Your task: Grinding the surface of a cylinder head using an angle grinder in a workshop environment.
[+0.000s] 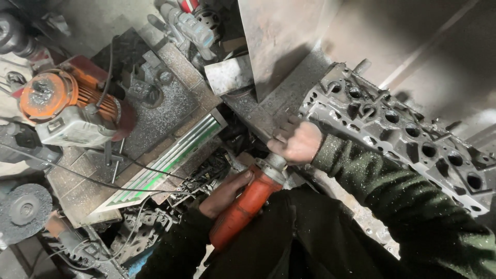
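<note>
The person holds an orange-bodied power grinder (243, 209) with both hands; the left hand (225, 194) is wrapped closed around the orange barrel from the far side, and the right hand (295, 142) is closed over the grey metal head of the tool, fingers curled forward toward the work; the working end itself is hidden under that hand, so I cannot tell what disc or bit is fitted, nor whether it touches anything; the head sits just beside the near end of a grey aluminium cylinder head (403, 129), which lies tilted along the right side of the view, its ports and bores facing up; a judgement on doing this well: both grips look firm and should remain so, the left steadying the body, the right guiding the nose with light, even pressure rather than force, so the tool does not dig into the soft casting; the dark, dust-flecked sleeve (372, 175) lies close to the head of the tool and is best kept clear of anything spinning; the tool should meet the surface flat, not on an edge; to the left, well apart on the cluttered counter (170, 111), stand an orange electric motor (72, 103) and a grey abrasive wheel (23, 209), with loose cables between them.
</note>
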